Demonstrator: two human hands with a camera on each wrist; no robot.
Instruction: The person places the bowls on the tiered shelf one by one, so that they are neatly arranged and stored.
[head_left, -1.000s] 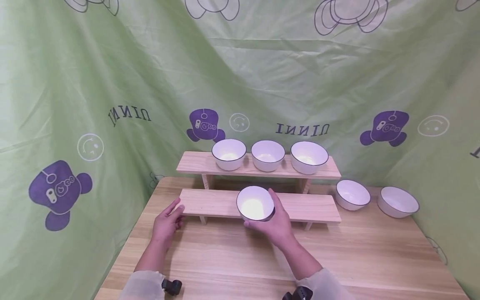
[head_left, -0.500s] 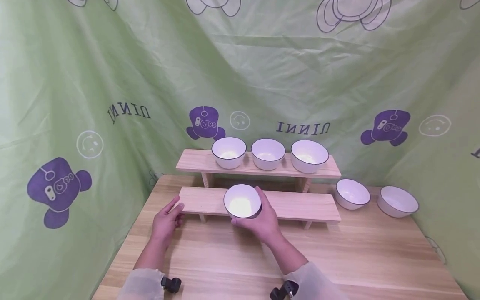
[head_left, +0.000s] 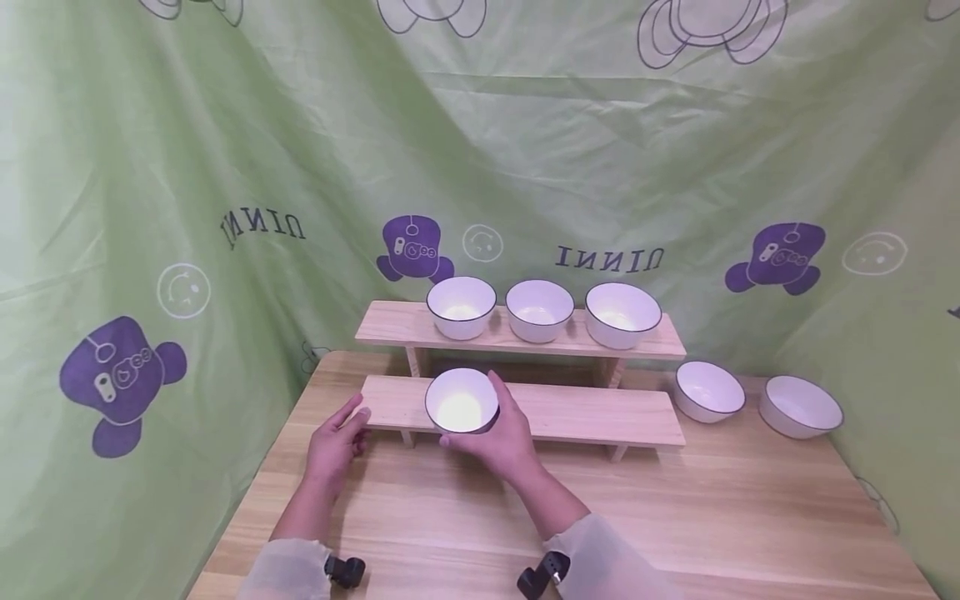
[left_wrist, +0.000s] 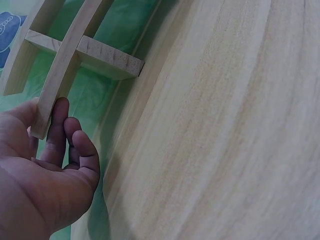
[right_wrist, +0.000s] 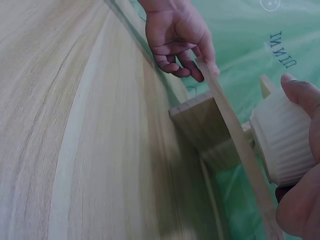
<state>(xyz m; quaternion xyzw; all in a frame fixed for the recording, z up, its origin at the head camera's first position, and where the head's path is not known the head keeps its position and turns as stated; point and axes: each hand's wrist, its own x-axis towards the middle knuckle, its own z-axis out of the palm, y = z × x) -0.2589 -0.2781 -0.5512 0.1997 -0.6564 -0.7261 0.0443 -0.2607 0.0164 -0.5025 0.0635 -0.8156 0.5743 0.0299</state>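
My right hand (head_left: 508, 440) grips a white bowl (head_left: 461, 402) with a dark rim, thumb at the near side and fingers around its right. The bowl is close over the lower wooden shelf (head_left: 600, 412), left of its middle. In the right wrist view the ribbed side of the bowl (right_wrist: 285, 137) shows, its base facing the board. My left hand (head_left: 332, 448) pinches the left end of that lower shelf. In the left wrist view the thumb is on one face of the board (left_wrist: 62, 75) and the fingers (left_wrist: 59, 125) are on the other.
On the raised back shelf (head_left: 390, 323) stand three white bowls, the left (head_left: 461, 308), middle (head_left: 539, 311) and right one (head_left: 622, 315). Two more, a nearer (head_left: 708, 392) and a farther-right bowl (head_left: 800, 407), sit on the wooden table (head_left: 675, 517). A green printed curtain (head_left: 300, 125) surrounds the table.
My right hand has carried the bowl leftward along the lower shelf, from about its middle toward its left part. The left hand has stayed at the shelf's end.
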